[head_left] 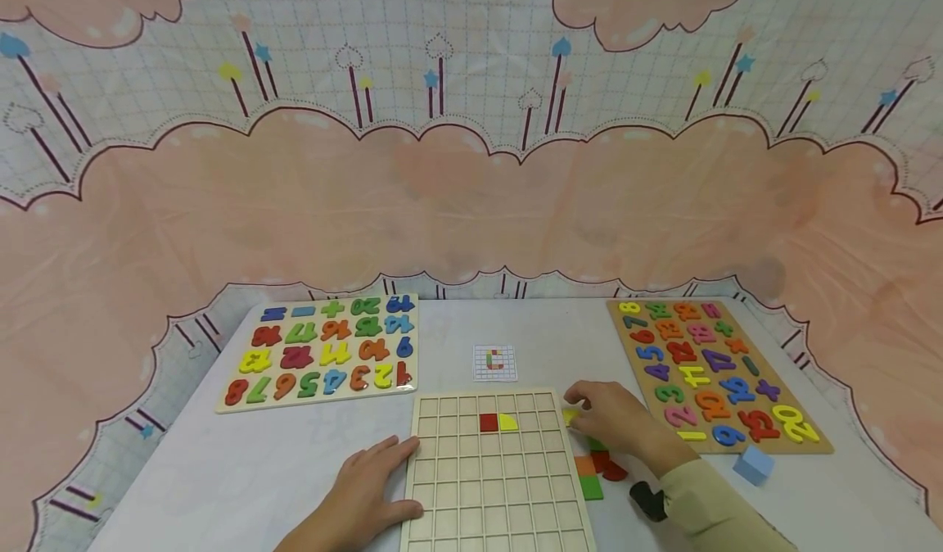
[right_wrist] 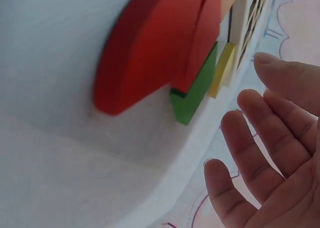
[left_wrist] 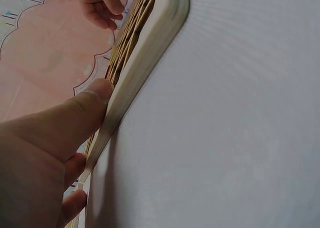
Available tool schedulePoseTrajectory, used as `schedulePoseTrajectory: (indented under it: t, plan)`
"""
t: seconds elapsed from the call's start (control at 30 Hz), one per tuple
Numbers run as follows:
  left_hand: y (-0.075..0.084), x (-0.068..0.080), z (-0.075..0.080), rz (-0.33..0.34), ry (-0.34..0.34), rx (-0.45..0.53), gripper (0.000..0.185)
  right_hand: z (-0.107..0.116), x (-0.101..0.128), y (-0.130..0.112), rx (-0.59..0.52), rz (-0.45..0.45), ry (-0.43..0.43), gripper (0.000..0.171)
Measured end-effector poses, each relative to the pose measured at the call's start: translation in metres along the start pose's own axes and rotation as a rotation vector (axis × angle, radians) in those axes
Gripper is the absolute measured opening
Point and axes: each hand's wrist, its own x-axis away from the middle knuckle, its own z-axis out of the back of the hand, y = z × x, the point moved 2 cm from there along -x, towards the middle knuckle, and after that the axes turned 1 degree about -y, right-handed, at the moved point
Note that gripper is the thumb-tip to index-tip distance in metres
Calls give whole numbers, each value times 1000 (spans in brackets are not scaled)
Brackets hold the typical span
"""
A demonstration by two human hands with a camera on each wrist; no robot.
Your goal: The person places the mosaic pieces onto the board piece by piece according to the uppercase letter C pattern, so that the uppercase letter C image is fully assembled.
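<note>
A wooden grid board [head_left: 494, 486] lies at the front middle of the table. In its upper rows sit a red square [head_left: 488, 423] and a yellow quarter-round piece [head_left: 508, 423]. My left hand [head_left: 372, 486] lies flat against the board's left edge; in the left wrist view its thumb [left_wrist: 92, 106] presses the board's side [left_wrist: 150, 43]. My right hand [head_left: 615, 425] hovers just right of the board with relaxed fingers [right_wrist: 260, 148] and holds nothing. Its fingertips are beside a small yellow piece [head_left: 570, 415]. Loose red [right_wrist: 145, 53], green [right_wrist: 192, 96] and yellow [right_wrist: 223, 71] pieces lie under it.
A small pattern card [head_left: 494, 362] lies behind the board. Number puzzle boards lie at the back left [head_left: 324, 351] and at the right [head_left: 715, 376]. A blue block [head_left: 754, 463] sits near the right puzzle. Orange [head_left: 584, 464] and green [head_left: 591, 487] pieces lie right of the grid.
</note>
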Motion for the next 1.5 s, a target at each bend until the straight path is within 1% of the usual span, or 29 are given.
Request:
schedulePoseTrajectory:
  t: [0.27,0.47,0.6,0.87,1.13,1.4,1.5]
  plan:
    - [0,1,1,-14,14,0,83,-4,-1,6,-4,-24,-35,26]
    - [0,0,-1,1,9,6,83,-6,-3,2,32,7,-27,28]
    - [0,0,-1,15,4,7,83,-8,-4,-1,23,20,-21,29]
    - [1,0,-1,9,1,8,83,-13,-6,0,39,31,-24,26]
    - [1,0,-1,4,4,5,83,-10,-6,1,56,5,-31,29]
    - [2,1,0,-4,8,0,83,-9,-6,4,63,-18,-14,23]
    - [2,1,0,-8,12,0,83,-9,-7,5,76,-18,-8,24]
